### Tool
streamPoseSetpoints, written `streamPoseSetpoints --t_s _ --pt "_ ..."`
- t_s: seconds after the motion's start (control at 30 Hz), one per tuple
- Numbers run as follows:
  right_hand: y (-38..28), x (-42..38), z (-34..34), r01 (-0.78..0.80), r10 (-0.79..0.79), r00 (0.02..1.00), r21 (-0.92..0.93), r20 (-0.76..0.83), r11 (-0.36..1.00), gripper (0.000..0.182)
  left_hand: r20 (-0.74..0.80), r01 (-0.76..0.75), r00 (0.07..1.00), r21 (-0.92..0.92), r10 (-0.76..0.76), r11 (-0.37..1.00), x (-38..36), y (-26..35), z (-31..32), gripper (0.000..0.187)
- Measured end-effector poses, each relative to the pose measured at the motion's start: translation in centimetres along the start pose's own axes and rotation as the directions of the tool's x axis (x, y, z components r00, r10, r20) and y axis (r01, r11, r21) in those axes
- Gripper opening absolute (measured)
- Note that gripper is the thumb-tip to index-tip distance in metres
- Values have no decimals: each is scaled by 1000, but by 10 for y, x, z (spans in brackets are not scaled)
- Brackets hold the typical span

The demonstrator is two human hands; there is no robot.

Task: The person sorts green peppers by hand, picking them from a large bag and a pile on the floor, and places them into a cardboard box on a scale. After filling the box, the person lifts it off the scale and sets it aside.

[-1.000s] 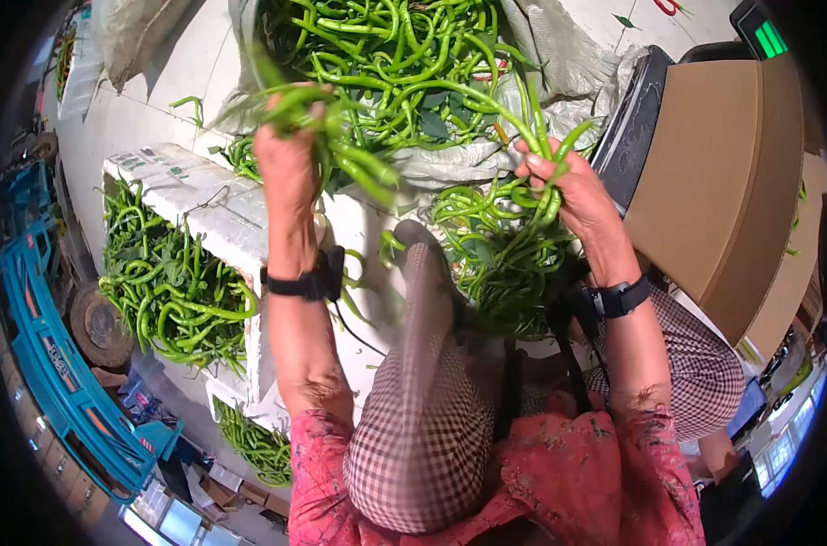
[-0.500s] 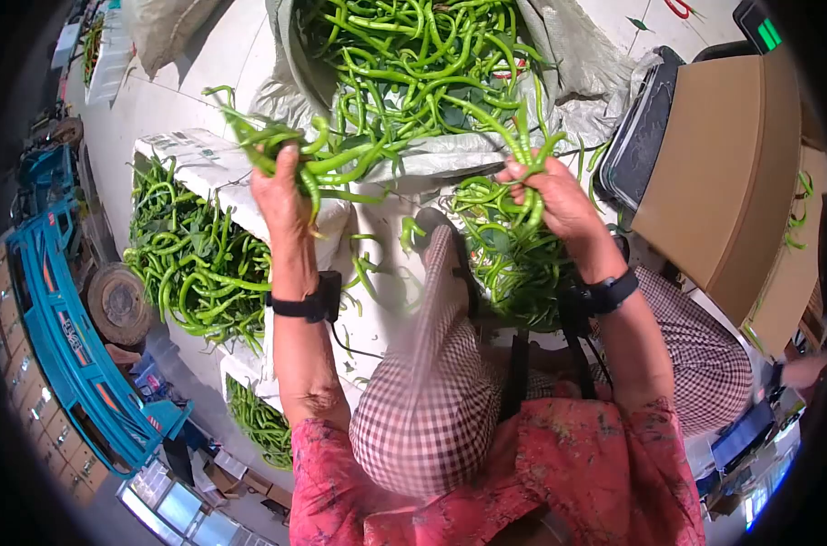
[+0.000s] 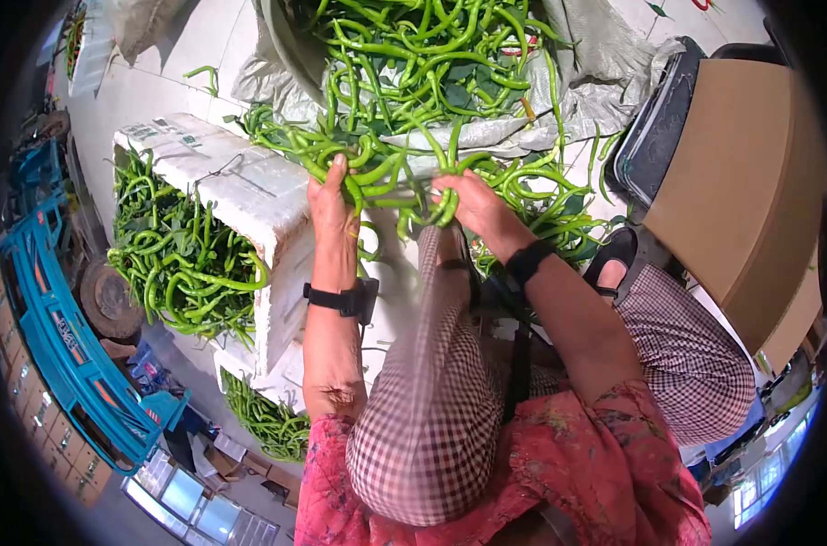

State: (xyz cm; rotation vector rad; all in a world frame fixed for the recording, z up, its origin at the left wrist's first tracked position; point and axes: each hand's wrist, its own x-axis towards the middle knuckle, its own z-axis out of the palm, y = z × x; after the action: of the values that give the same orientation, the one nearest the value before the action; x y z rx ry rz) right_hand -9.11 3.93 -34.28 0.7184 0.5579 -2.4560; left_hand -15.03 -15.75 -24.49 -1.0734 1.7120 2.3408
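Green chili peppers (image 3: 386, 168) fill both hands in the head view. Judged by the piles, sorting is partway: the foam box (image 3: 249, 196) already contains many peppers, while the sack (image 3: 577, 82) is far from empty. Left hand (image 3: 333, 207) and right hand (image 3: 472, 202) are each clenched around one shared bunch above the box edge.
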Motion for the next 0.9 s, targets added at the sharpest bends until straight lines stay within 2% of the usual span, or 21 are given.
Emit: streamPoseSetpoints --t_s 0.03,0.07,0.13,0.17,0.2,0.27,0.33,0.4,0.43,0.47,0.53,0.57,0.6,0.67,0.7,0.73,0.8,0.83,0.87,0.9 --pt "4 5 4 25 -23 1000 88 -15 996 19 25 -16 1000 -10 16 1000 0 0 -4 24" --pt "6 12 7 17 -15 1000 90 -18 996 19 17 -11 1000 -8 12 1000 2 0 -8 24" --pt "-10 16 34 -83 104 962 90 -251 992 19 13 -72 997 115 71 991 5 0 -15 27" --pt "-6 20 20 -63 73 993 98 -98 993 20 -54 -92 993 193 104 977 7 1 -15 29" --pt "-10 19 22 -65 75 992 93 -103 994 20 -56 -87 993 188 99 978 6 4 -11 29" --pt "-31 10 40 -95 92 984 -11 -152 995 20 -68 -92 993 62 96 994 3 13 0 29" --pt "-47 3 57 -113 114 972 19 -207 993 21 -50 -64 996 75 67 995 3 19 8 27" --pt "-56 4 58 -156 157 987 43 -15 987 22 54 -79 997 371 63 925 4 21 12 26" --pt "-60 4 60 -161 156 986 -81 -56 984 23 79 -97 994 330 75 939 7 18 12 25" --pt "-57 8 55 -158 153 986 -80 -58 984 23 82 -97 994 330 74 939 7 19 12 25" --pt "-55 11 55 -50 28 998 -461 -55 886 24 83 -50 996 77 44 996 10 22 14 20" --pt "-54 8 54 -105 62 989 -345 -132 933 25 100 -33 995 41 29 999 13 21 12 20" --pt "-52 9 52 -106 63 989 -344 -134 933 25 100 -31 995 42 26 999 16 17 9 20" --pt "-47 9 51 -96 84 995 -307 -51 947 28 87 140 984 136 -153 981 21 9 2 20" --pt "-44 10 53 -56 32 998 -484 -57 873 26 99 166 980 70 -173 984 25 2 1 18" --pt "-44 10 47 -54 28 998 -480 -61 875 26 103 169 979 73 -176 983 28 -1 -3 18" --pt "-48 7 38 33 78 993 -832 91 554 30 208 332 929 -108 -305 937 33 4 -6 22" --pt "-52 0 36 74 63 991 -863 122 500 33 223 347 923 -131 -313 929 32 9 -5 21" --pt "-48 -1 35 69 66 991 -862 118 502 33 161 380 921 -154 -356 912 33 13 -3 13" --pt "-42 0 33 16 59 995 -740 76 673 33 215 407 902 -139 -374 903 39 14 -10 13"
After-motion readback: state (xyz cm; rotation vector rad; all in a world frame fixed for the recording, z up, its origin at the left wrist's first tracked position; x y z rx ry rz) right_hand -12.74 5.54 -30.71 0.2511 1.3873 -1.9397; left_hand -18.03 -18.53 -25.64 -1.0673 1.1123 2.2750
